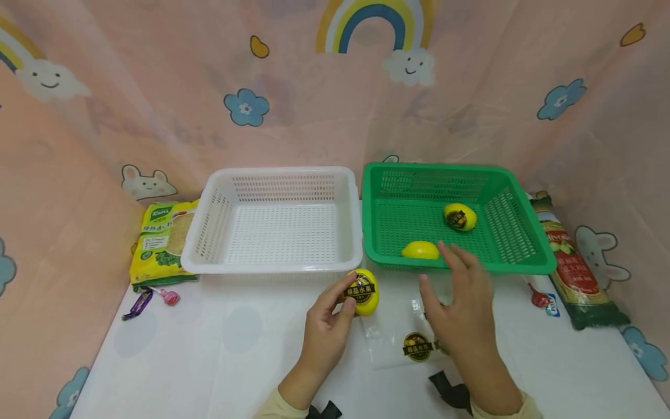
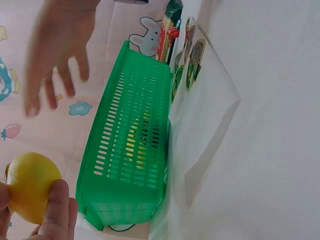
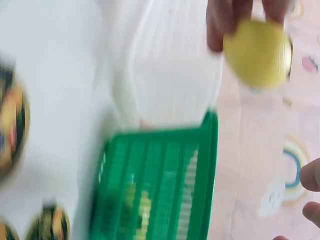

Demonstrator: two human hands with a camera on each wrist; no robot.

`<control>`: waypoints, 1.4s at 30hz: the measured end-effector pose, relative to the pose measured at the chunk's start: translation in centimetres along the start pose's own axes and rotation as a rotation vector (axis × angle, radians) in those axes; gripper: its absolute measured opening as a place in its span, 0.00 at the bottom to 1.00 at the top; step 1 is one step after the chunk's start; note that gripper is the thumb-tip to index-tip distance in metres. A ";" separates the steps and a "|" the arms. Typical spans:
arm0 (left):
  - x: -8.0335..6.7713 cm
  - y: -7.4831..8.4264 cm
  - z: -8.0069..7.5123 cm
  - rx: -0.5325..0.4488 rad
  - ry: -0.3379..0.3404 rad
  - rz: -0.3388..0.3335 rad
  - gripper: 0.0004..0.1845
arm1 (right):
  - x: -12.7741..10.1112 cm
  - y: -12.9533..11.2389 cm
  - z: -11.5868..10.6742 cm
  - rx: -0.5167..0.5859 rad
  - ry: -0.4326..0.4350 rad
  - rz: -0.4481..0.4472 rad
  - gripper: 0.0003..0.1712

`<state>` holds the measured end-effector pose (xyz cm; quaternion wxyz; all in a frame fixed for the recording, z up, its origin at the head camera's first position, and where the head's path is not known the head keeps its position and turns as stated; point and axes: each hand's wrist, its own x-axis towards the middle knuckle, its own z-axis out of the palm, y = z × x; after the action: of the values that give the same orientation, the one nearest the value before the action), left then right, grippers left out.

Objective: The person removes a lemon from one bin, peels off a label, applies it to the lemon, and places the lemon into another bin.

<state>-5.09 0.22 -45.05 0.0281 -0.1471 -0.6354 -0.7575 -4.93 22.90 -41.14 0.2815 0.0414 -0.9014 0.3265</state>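
My left hand (image 1: 325, 329) pinches a yellow lemon (image 1: 368, 294) between thumb and fingers, and a black-and-gold label is on the fruit. It is held just in front of the gap between the two baskets. My right hand (image 1: 463, 308) is raised before the green basket (image 1: 528, 265), its fingers spread and nothing in them. Inside that basket lie a labelled lemon (image 1: 460, 217) and another lemon (image 1: 420, 250) near the front wall. Below the hands a clear plastic bag (image 1: 384, 343) with round stickers (image 1: 417, 347) lies on the table, partly covered by the right hand.
A white basket (image 1: 272, 267) stands left of the green one. Beside it are a yellow Knorr packet (image 1: 162, 241), a purple-wrapped candy (image 1: 138, 305) and a pink lollipop (image 1: 168, 297). On the right lie a red-and-green packet (image 1: 578, 267) and a red lollipop (image 1: 539, 298). A patterned cloth hangs behind.
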 end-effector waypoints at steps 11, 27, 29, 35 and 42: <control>1.3 0.5 0.4 -0.010 0.007 0.019 0.22 | 1.6 7.6 -3.7 -0.220 0.018 0.267 0.22; 15.5 3.7 6.0 0.120 -0.145 -0.079 0.22 | 1.9 8.7 -3.2 -0.239 0.035 0.208 0.13; 17.8 3.6 7.2 0.126 -0.182 -0.180 0.22 | 1.8 8.7 -3.2 -0.241 0.037 0.208 0.13; 22.7 1.8 10.0 0.197 -0.217 -0.496 0.20 | 1.5 8.7 -3.2 -0.229 0.035 0.239 0.13; 24.4 -1.3 10.9 0.447 -0.261 -0.683 0.18 | 1.4 8.6 -3.3 -0.230 0.029 0.257 0.13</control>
<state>-26.61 14.52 -38.34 -0.2741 -0.0132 -0.7944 -0.5419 -6.78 31.80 -43.20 0.2534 -0.1113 -0.9265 0.2550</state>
